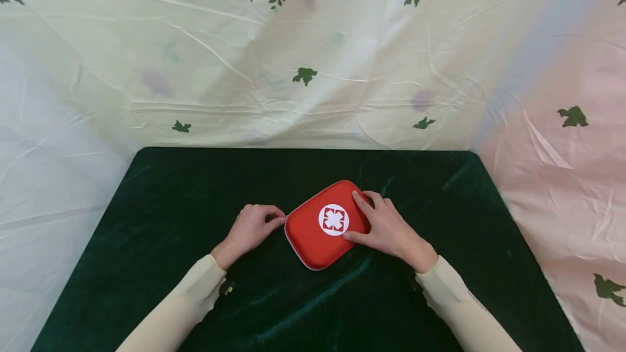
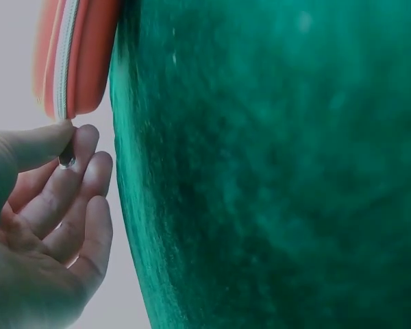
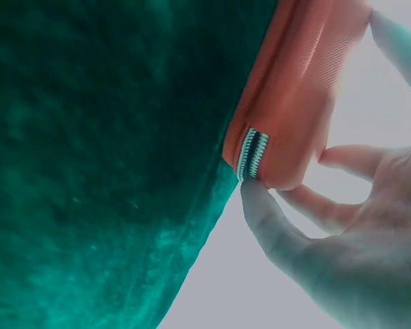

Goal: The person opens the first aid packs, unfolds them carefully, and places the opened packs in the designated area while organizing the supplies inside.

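Observation:
A red zip-up first-aid case [image 1: 310, 232] with a white round emblem [image 1: 334, 220] lies slanted on the dark green cloth. At its left corner my left hand [image 1: 249, 227] pinches the small metal zipper pull [image 2: 67, 159] between thumb and forefinger. The other left fingers are loosely curled. My right hand [image 1: 391, 227] holds the case by its right end, with thumb and fingers spread over the top and side. In the right wrist view, two rows of zipper teeth [image 3: 252, 154] stand slightly apart beside the right thumb. The inside of the case is hidden.
The table [image 1: 195, 178] is covered in green velvet with some creases. Behind and at both sides hangs a pale curtain [image 1: 342, 113] with a leaf print, close to the table's far edge.

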Tool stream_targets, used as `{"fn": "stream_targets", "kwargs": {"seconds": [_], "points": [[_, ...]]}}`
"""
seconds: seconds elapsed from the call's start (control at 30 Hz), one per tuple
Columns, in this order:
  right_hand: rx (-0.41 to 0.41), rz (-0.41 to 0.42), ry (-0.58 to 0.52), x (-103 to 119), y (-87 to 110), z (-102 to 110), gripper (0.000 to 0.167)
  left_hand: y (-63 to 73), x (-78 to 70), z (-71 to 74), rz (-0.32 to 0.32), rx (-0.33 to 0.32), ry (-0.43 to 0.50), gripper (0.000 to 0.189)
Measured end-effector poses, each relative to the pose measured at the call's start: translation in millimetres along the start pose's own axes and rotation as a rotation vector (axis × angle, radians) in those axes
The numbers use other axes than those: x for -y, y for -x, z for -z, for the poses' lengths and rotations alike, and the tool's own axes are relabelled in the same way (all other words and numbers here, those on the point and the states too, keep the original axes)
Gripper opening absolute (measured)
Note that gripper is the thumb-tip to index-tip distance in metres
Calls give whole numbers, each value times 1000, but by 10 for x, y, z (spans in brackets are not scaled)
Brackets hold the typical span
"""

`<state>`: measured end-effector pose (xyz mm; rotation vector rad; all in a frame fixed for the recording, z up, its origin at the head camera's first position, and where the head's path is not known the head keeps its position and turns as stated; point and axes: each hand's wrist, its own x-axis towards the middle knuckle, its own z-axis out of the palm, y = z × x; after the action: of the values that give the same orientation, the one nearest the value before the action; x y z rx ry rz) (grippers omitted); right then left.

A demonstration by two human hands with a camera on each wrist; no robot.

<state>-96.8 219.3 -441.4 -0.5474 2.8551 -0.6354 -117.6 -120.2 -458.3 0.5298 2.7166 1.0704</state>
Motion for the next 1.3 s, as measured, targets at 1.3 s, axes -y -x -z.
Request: {"fn": "stream_targets", "kwargs": {"seconds": [1.3], "points": [[21, 189, 120, 241, -110, -91, 94, -489, 126, 14, -11, 22, -21, 16]]}}
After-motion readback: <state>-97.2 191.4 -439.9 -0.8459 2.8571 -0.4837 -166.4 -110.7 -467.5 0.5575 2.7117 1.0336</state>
